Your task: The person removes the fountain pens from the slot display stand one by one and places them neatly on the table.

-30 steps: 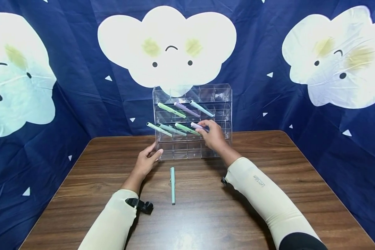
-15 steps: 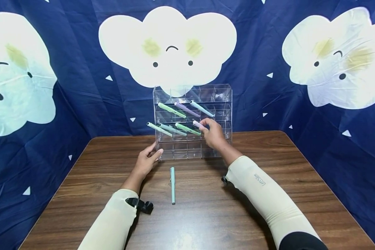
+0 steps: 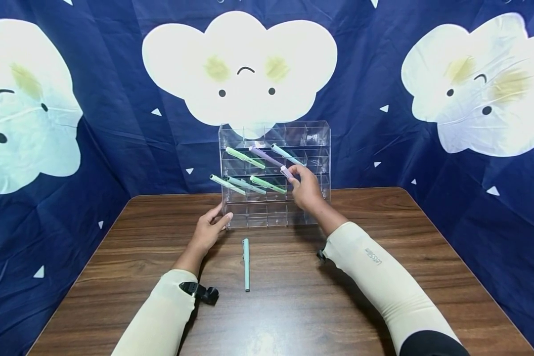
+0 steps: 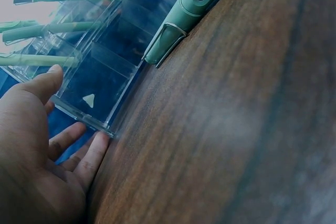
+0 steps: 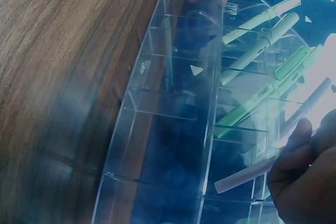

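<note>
A clear acrylic rack (image 3: 267, 216) with rows of small compartments stands upright at the back of the table. My right hand (image 3: 308, 190) pinches a light purple pen (image 3: 286, 171) near its capped end, in front of the third row. In the right wrist view that pen (image 5: 241, 177) slants, its lower end by a compartment right of the green pens. My left hand (image 3: 208, 231) holds the rack's lower left edge, thumb at the front and fingers at the side. Several pens lean in the rack, among them a green pen (image 3: 268, 184) and a purple pen (image 3: 265, 156).
A turquoise pen (image 3: 246, 264) lies on the wooden table (image 3: 293, 306) in front of the rack, clip toward it. Blue cloth (image 3: 360, 99) with white cloud shapes hangs behind and at both sides.
The light purple pen's capped end has swung up and to the right in my right hand, which moved slightly right. My left hand and the rack have stayed put.
</note>
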Demonstrator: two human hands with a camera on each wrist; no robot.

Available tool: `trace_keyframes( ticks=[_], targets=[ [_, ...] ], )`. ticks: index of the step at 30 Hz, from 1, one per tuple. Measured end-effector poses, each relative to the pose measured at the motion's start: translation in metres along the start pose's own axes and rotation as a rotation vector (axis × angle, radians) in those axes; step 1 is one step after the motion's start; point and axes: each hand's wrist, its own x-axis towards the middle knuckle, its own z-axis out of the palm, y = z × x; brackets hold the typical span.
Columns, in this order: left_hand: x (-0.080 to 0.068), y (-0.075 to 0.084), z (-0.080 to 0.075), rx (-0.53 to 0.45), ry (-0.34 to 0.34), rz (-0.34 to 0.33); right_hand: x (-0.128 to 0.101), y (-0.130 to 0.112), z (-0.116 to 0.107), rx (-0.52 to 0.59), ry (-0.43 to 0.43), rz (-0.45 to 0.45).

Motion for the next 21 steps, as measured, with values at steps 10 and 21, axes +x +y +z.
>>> trace_keyframes(
  ticks=[10, 21],
  targets=[
    [0.0, 0.001, -0.001, -0.016, -0.004, 0.0, -0.005, -0.019, -0.004, 0.135, 0.083, -0.05],
    [0.001, 0.0, 0.001, -0.044, 0.01, 0.012, -0.015, -0.033, -0.008, 0.287, 0.15, -0.148]
  ],
)
